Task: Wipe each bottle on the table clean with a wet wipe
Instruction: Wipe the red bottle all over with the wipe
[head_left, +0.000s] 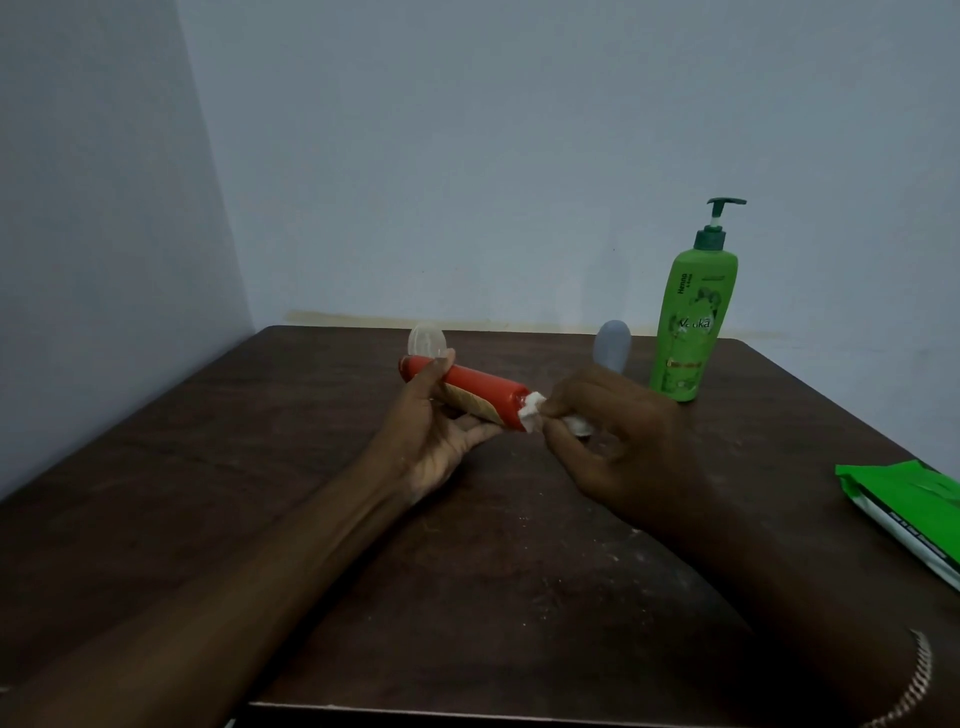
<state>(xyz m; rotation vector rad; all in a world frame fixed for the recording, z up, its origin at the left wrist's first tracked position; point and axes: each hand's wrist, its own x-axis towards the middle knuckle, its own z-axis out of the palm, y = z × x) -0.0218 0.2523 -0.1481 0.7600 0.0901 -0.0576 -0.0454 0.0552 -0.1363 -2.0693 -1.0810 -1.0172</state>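
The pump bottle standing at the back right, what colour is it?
The pump bottle is bright green with a darker green pump top; the head view shows it.

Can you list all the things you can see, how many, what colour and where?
red bottle: 1, red with a tan label, held sideways above the table's middle
wet wipe: 1, white, bunched against the red bottle's near end
pump bottle: 1, green, upright at the back right
rounded thing: 1, blue-grey, behind the right hand; mostly hidden
clear thing: 1, see-through, at the red bottle's far end; maybe its cap
wipes pack: 1, green and white, flat at the right edge
table: 1, dark brown
left hand: 1, grips the red bottle
right hand: 1, pinches the wet wipe
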